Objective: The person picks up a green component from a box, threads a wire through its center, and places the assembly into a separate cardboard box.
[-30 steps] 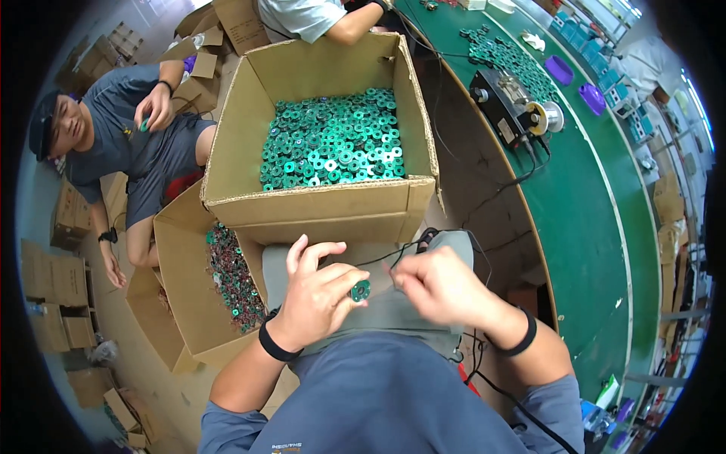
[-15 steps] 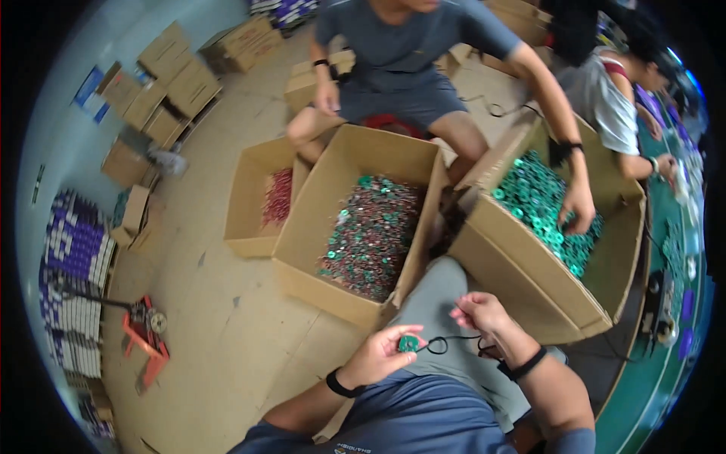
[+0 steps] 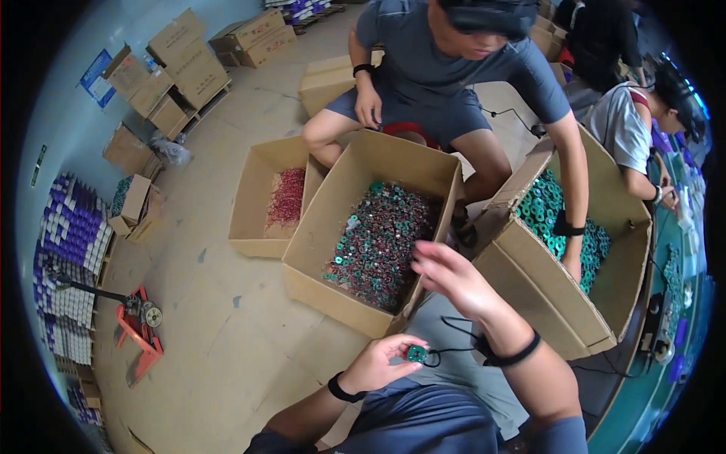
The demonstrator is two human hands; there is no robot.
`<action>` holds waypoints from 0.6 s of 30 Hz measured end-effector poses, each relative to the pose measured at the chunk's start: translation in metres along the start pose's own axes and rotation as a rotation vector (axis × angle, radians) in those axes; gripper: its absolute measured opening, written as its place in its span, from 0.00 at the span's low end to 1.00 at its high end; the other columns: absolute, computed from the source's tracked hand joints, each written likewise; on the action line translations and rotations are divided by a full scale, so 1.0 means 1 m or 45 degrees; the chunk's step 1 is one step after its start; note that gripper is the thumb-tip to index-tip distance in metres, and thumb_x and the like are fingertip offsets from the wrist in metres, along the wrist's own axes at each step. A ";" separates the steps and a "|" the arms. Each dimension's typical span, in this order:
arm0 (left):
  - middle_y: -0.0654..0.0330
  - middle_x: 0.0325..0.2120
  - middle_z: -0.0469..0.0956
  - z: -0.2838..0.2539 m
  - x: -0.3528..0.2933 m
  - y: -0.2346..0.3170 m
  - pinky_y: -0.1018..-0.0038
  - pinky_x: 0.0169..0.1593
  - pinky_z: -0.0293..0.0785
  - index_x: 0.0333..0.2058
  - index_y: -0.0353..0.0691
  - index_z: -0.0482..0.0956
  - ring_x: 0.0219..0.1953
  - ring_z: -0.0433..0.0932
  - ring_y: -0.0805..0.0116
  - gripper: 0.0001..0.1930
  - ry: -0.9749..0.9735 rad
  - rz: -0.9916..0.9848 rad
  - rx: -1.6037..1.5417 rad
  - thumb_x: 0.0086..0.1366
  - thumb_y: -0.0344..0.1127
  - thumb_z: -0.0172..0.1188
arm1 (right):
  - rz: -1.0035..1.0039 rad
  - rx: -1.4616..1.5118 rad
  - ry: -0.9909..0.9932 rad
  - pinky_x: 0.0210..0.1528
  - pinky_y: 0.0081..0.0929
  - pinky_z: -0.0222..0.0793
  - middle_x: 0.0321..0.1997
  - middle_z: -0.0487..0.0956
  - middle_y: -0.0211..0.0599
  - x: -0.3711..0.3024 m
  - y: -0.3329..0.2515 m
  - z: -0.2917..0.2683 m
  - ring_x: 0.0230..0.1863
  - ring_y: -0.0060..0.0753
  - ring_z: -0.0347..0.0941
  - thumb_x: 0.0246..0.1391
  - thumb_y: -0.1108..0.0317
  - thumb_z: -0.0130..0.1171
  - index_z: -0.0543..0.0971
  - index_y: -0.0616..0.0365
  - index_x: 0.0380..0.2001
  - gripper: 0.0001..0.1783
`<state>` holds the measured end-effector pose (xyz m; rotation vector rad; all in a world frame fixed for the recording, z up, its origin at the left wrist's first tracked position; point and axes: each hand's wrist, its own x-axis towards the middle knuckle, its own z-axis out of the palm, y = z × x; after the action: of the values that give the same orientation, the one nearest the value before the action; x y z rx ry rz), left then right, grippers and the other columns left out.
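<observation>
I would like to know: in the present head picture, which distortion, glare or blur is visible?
Head view: the green bench curves along the fisheye rim, and black fills the corners; bluish glare marks the upper right edge; the right hand looks slightly soft, perhaps from motion; the left hand looks somewhat clearer.

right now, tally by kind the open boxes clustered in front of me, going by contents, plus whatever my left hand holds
Box of red pieces: 1
Box of mixed green and dark red pieces: 1
Box of green ring-shaped pieces: 1
Green round piece in left hand: 1
Total: 4
</observation>
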<state>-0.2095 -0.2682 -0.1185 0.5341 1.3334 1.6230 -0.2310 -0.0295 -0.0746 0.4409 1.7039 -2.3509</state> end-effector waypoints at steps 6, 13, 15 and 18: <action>0.60 0.46 0.75 0.041 0.058 0.030 0.77 0.52 0.75 0.52 0.34 0.78 0.45 0.76 0.76 0.20 -0.235 0.160 0.231 0.60 0.20 0.67 | -0.072 -0.155 0.529 0.55 0.25 0.73 0.51 0.81 0.36 -0.192 0.045 -0.069 0.51 0.25 0.77 0.63 0.74 0.60 0.73 0.63 0.57 0.19; 0.60 0.43 0.78 0.142 0.149 0.116 0.77 0.42 0.77 0.50 0.37 0.80 0.37 0.77 0.73 0.20 -0.637 0.494 0.497 0.58 0.29 0.71 | -0.303 -0.295 1.175 0.53 0.27 0.74 0.46 0.81 0.39 -0.359 0.070 -0.106 0.46 0.28 0.78 0.61 0.77 0.56 0.73 0.66 0.55 0.19; 0.61 0.43 0.79 0.167 0.171 0.143 0.77 0.43 0.77 0.50 0.36 0.79 0.39 0.78 0.75 0.20 -0.646 0.448 0.431 0.58 0.27 0.70 | -0.337 -0.299 1.329 0.56 0.29 0.73 0.45 0.81 0.38 -0.374 0.057 -0.119 0.47 0.27 0.77 0.60 0.78 0.56 0.74 0.66 0.55 0.19; 0.61 0.45 0.79 0.220 0.222 0.172 0.78 0.47 0.77 0.51 0.34 0.78 0.44 0.78 0.76 0.19 -0.654 0.203 0.380 0.61 0.26 0.68 | -0.361 -0.641 1.604 0.49 0.29 0.76 0.46 0.82 0.40 -0.384 0.041 -0.142 0.45 0.30 0.79 0.57 0.79 0.58 0.77 0.66 0.51 0.17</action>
<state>-0.2037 0.0400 0.0600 1.1758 1.1612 1.2879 0.1583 0.0887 -0.0157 1.9249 2.8485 -1.6318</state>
